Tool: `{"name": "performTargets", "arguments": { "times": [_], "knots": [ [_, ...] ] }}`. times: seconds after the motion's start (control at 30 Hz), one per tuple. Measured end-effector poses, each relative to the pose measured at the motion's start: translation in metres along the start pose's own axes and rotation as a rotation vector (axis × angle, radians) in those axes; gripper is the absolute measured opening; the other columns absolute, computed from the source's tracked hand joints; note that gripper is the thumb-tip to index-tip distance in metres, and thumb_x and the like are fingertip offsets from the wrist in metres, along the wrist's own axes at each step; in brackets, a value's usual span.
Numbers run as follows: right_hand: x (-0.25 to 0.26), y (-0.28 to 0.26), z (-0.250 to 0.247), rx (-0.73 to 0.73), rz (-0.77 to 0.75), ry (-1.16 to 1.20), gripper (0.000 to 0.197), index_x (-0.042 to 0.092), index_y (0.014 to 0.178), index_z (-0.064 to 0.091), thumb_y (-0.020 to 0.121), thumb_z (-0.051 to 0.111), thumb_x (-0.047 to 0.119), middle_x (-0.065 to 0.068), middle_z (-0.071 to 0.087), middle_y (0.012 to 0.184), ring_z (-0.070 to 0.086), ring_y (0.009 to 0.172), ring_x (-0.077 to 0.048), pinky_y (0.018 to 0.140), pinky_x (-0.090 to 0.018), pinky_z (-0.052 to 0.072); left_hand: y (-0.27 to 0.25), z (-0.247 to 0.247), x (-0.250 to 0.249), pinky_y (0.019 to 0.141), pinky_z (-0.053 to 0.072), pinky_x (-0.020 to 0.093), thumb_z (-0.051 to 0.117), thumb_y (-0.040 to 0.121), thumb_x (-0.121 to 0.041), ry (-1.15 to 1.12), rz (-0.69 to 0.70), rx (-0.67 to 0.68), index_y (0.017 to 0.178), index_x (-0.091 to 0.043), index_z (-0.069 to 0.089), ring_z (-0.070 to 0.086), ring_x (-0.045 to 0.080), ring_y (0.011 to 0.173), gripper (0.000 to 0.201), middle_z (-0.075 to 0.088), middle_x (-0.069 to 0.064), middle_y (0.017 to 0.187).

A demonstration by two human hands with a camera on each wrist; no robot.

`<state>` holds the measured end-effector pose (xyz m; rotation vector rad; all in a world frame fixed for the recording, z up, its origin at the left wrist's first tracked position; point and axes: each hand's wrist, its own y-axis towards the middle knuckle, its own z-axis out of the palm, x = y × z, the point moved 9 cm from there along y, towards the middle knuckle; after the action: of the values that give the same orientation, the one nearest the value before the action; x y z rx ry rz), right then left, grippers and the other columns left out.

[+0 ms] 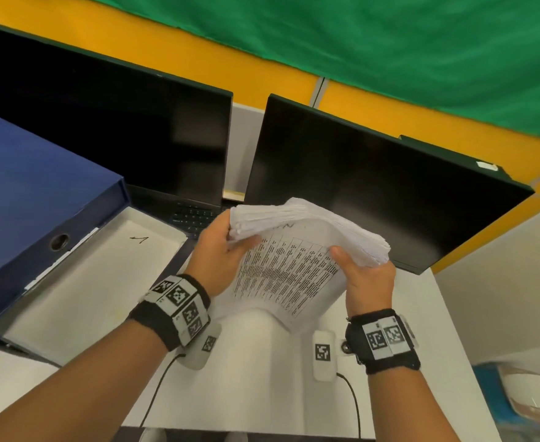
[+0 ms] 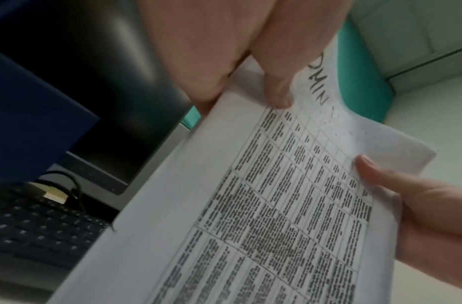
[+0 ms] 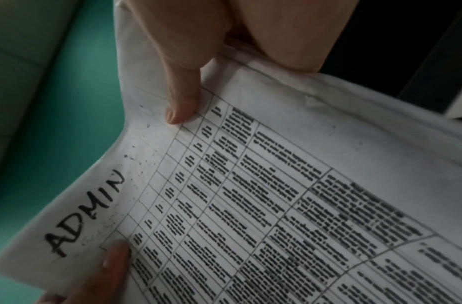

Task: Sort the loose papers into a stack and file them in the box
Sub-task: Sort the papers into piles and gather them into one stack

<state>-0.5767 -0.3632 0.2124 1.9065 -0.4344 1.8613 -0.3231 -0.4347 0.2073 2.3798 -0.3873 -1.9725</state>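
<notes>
A thick stack of white papers (image 1: 297,247) is held upright above the white desk, its top sheet a printed table with "ADMIN" handwritten near one edge (image 3: 276,195). My left hand (image 1: 222,250) grips the stack's left side, thumb across the front (image 2: 279,90). My right hand (image 1: 362,275) grips its right side, thumb on the front sheet (image 3: 181,102). The far ends of the sheets fan and curl over. The blue file box (image 1: 29,205) lies open at the left, its pale inner tray (image 1: 102,282) showing with a sheet in it.
Two dark monitors (image 1: 373,186) stand behind the papers, and a black keyboard (image 1: 192,215) lies under the left one. A yellow partition with green cloth runs along the back. The white desk (image 1: 255,378) ends at the right, where a blue-edged object (image 1: 517,397) sits lower.
</notes>
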Motion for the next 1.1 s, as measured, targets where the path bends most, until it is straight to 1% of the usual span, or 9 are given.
{"name": "performTargets", "arguments": {
  "times": [0.07,0.2,0.5,0.6,0.73,0.8,0.93,1.0,1.1],
  "knots": [
    [0.009,-0.007,-0.004,0.0,-0.065,0.0,0.035,0.026,0.097,0.068,0.077,0.078,-0.001,0.014,0.076,0.088,0.073,0.085,-0.006,0.066,-0.02,0.058,-0.003,-0.005,0.0,0.077,0.047,0.002,0.069,0.087,-0.015,-0.018,0.016,-0.006,0.119,-0.031,0.056,0.056,-0.02,0.1,0.037,0.061,-0.028,0.107],
    [0.007,-0.017,-0.007,-0.052,-0.112,-0.02,0.032,0.022,0.102,0.062,0.08,0.076,0.004,0.008,0.068,0.09,0.069,0.079,0.0,0.061,-0.016,0.054,-0.014,-0.002,0.009,0.078,0.056,0.021,0.064,0.087,-0.03,-0.07,-0.019,0.07,0.111,-0.04,0.047,0.062,-0.003,0.103,0.031,0.061,-0.027,0.107],
    [0.008,-0.017,-0.011,-0.325,-0.152,-0.026,0.025,0.039,0.078,0.069,0.092,0.061,0.02,0.006,0.067,0.08,0.066,0.081,-0.02,0.07,-0.04,0.057,-0.011,-0.009,-0.019,0.056,0.049,0.012,0.044,0.102,-0.016,-0.206,0.034,-0.214,0.104,-0.015,0.055,0.064,-0.001,0.076,0.011,0.061,-0.008,0.087],
    [0.007,-0.015,-0.01,-0.336,-0.14,0.009,0.027,0.04,0.08,0.07,0.094,0.058,0.021,0.002,0.069,0.089,0.068,0.089,-0.025,0.074,-0.044,0.059,-0.006,-0.005,-0.021,0.059,0.05,0.014,0.044,0.1,-0.019,-0.197,0.038,-0.202,0.107,-0.018,0.057,0.063,0.008,0.085,0.015,0.061,-0.004,0.096],
    [0.008,-0.016,-0.006,-0.263,-0.153,0.044,0.027,0.041,0.105,0.061,0.094,0.061,0.016,0.001,0.069,0.106,0.069,0.097,-0.02,0.077,-0.034,0.06,-0.004,-0.008,-0.022,0.074,0.05,0.011,0.041,0.094,-0.031,-0.261,0.042,-0.195,0.119,-0.018,0.058,0.061,0.012,0.103,0.033,0.063,-0.001,0.115],
    [0.004,-0.017,-0.003,-0.184,-0.154,0.049,0.047,0.036,0.119,0.051,0.087,0.069,0.006,0.004,0.065,0.113,0.068,0.1,-0.013,0.076,-0.025,0.058,-0.005,-0.003,-0.016,0.089,0.049,0.015,0.045,0.089,-0.055,-0.327,0.037,-0.122,0.135,-0.03,0.045,0.055,0.006,0.119,0.053,0.055,-0.006,0.135],
    [-0.016,-0.016,-0.006,-0.108,-0.058,-0.013,0.072,0.038,0.124,0.049,0.068,0.086,0.012,0.005,0.059,0.115,0.065,0.103,-0.015,0.078,-0.028,0.06,-0.015,0.017,-0.005,0.087,0.052,0.018,0.065,0.056,-0.082,-0.393,-0.002,0.159,0.137,-0.058,0.016,0.05,-0.005,0.125,0.098,0.04,-0.03,0.141],
    [-0.02,-0.016,-0.004,-0.08,-0.036,-0.016,0.072,0.038,0.121,0.054,0.059,0.089,0.025,0.002,0.062,0.115,0.066,0.104,-0.016,0.078,-0.031,0.06,-0.018,0.016,-0.003,0.089,0.051,0.016,0.073,0.06,-0.07,-0.365,0.0,0.182,0.133,-0.059,0.009,0.047,-0.014,0.122,0.098,0.039,-0.039,0.134],
    [-0.02,-0.015,-0.003,-0.073,-0.033,-0.011,0.069,0.036,0.117,0.057,0.055,0.088,0.033,0.005,0.066,0.112,0.067,0.101,-0.014,0.076,-0.029,0.06,-0.021,0.024,0.007,0.099,0.051,0.032,0.078,0.074,-0.008,-0.332,-0.054,0.253,0.133,-0.062,0.003,0.043,0.01,0.136,0.11,0.034,-0.026,0.142]
  ]
}}
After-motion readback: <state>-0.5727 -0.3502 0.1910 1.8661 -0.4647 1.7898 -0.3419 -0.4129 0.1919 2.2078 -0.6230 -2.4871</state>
